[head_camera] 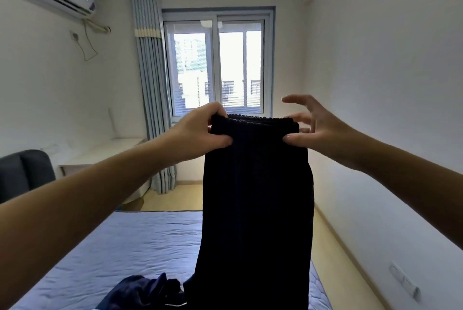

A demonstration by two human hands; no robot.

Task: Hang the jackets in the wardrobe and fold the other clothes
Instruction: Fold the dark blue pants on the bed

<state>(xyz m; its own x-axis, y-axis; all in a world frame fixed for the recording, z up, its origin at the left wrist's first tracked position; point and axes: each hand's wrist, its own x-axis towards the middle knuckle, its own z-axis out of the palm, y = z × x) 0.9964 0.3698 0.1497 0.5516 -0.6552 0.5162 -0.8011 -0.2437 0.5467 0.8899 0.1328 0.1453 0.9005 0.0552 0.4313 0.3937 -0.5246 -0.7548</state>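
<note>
A pair of dark trousers (255,197) hangs straight down in front of me, held up by its elastic waistband. My left hand (200,132) is closed on the waistband's left corner. My right hand (315,124) pinches the right corner between thumb and one or two fingers, while its other fingers are spread apart. The trouser legs reach down over the bed and run out of the bottom of the view. A crumpled dark blue garment (147,292) lies on the bed at the lower edge, just left of the trousers.
A bed with a light blue sheet (120,247) lies below my arms. A dark headboard (22,172) and a white desk (105,152) stand at the left. Ahead are a window (218,64) and a striped curtain (147,79). A bare wall runs along the right.
</note>
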